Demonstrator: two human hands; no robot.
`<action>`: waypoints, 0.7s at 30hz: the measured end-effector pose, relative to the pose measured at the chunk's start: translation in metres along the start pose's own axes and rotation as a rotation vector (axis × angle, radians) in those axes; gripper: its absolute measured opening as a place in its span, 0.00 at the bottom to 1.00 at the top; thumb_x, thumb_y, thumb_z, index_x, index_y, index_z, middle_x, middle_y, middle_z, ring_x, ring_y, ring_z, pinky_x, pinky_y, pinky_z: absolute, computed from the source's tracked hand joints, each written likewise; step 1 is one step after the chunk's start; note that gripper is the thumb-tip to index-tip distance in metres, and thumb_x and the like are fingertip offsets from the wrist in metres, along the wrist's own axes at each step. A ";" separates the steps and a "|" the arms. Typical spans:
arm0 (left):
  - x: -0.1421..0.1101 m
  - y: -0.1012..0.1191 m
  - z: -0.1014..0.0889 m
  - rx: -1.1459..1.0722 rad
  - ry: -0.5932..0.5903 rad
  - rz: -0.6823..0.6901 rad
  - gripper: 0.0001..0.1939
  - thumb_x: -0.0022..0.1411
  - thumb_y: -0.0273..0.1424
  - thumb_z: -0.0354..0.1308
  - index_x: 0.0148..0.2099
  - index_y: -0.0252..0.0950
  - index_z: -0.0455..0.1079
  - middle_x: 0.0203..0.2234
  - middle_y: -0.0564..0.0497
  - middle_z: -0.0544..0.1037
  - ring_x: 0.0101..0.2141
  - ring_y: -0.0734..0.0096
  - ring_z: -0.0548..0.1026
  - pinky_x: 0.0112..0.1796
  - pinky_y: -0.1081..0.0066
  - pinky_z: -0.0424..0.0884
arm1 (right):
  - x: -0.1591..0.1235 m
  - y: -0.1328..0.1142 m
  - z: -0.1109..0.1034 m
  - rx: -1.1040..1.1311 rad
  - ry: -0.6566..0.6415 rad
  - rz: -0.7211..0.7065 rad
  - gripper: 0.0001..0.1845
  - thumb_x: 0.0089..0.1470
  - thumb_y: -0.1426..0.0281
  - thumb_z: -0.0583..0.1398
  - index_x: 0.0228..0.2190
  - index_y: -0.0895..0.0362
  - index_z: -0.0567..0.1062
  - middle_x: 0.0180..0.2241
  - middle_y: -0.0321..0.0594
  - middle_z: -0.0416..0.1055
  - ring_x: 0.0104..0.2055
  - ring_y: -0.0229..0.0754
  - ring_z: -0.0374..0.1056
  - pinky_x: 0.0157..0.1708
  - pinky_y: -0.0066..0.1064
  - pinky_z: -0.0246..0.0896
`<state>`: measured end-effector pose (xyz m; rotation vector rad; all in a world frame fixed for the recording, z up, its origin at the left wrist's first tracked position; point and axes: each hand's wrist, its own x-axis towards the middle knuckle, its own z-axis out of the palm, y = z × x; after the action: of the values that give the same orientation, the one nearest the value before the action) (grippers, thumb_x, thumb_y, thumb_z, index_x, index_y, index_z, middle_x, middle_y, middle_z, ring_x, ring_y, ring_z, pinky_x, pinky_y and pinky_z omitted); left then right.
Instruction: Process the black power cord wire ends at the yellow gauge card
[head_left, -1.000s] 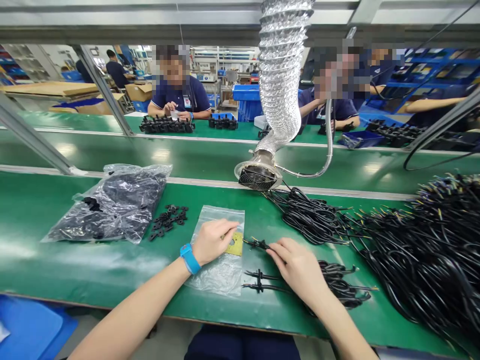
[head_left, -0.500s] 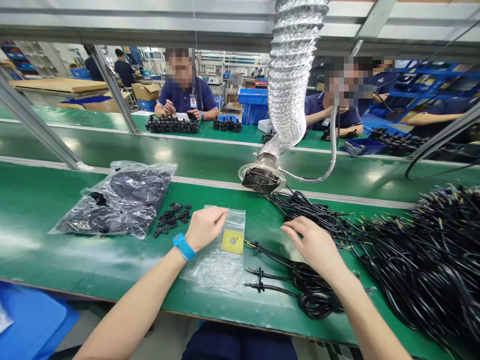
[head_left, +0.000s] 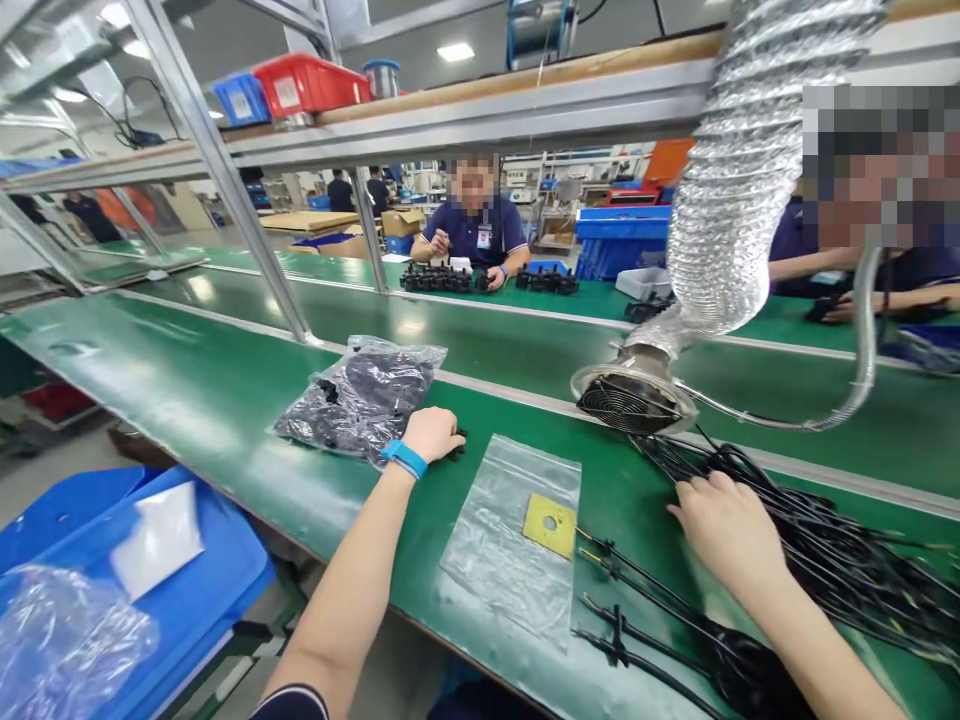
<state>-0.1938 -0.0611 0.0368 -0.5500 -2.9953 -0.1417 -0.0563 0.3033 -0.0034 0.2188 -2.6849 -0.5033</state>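
Note:
My left hand [head_left: 433, 435] is down over the small black plastic parts [head_left: 459, 446] beside a clear bag of black parts [head_left: 360, 395]. Its fingers are closed and curled toward the parts; what they pinch is hidden. My right hand [head_left: 727, 530] lies at the near edge of a bundle of black cables [head_left: 810, 520], fingers bent over them, thumb apart, fingertips hidden. Between my hands, a yellow square plate with a round hole [head_left: 536, 528] rests on a flat clear zip bag [head_left: 495, 560]. Black cables with bared wire ends and black fittings [head_left: 616, 635] lie right of the bag.
A fan hood [head_left: 636, 395] on a silver flexible duct [head_left: 739, 170] hangs over the bench [head_left: 187, 400]. Metal posts [head_left: 217, 170] rise on the left. Blue bins [head_left: 225, 590] stand below the front edge. Co-workers [head_left: 472, 235] sit across the bench.
The view has turned left. My left hand has moved from above the zip bag to the small black parts. My right hand has gone from above the bench to the cable bundle.

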 end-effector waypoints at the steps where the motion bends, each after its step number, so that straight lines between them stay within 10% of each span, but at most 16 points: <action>1: 0.000 0.001 0.001 -0.004 -0.020 0.031 0.10 0.56 0.37 0.65 0.28 0.36 0.76 0.29 0.46 0.79 0.35 0.59 0.77 0.35 0.69 0.68 | 0.001 -0.002 -0.006 0.001 -0.033 0.008 0.11 0.52 0.77 0.59 0.20 0.57 0.71 0.22 0.49 0.70 0.33 0.53 0.65 0.32 0.39 0.50; 8: 0.009 0.002 0.016 0.067 0.007 0.181 0.09 0.62 0.28 0.56 0.43 0.36 0.76 0.40 0.44 0.77 0.43 0.59 0.73 0.40 0.67 0.68 | 0.000 -0.017 -0.031 0.115 -0.358 0.090 0.10 0.55 0.74 0.59 0.40 0.61 0.73 0.28 0.45 0.75 0.34 0.48 0.71 0.36 0.36 0.54; 16: 0.016 -0.002 0.027 0.116 -0.024 0.230 0.12 0.64 0.28 0.52 0.36 0.35 0.78 0.35 0.42 0.78 0.40 0.57 0.72 0.40 0.64 0.66 | 0.007 -0.024 -0.029 0.108 -0.386 0.200 0.03 0.57 0.73 0.59 0.33 0.60 0.72 0.36 0.49 0.73 0.40 0.50 0.71 0.36 0.33 0.57; 21: 0.018 -0.007 0.029 0.089 -0.041 0.278 0.12 0.65 0.28 0.52 0.39 0.38 0.79 0.38 0.44 0.79 0.40 0.58 0.72 0.40 0.65 0.64 | 0.006 -0.023 -0.029 0.471 -0.299 0.337 0.08 0.59 0.76 0.52 0.36 0.59 0.72 0.32 0.44 0.74 0.33 0.44 0.72 0.34 0.31 0.59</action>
<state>-0.2152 -0.0580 0.0097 -0.9588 -2.9073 0.0237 -0.0479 0.2723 0.0145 -0.1974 -3.0083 0.2209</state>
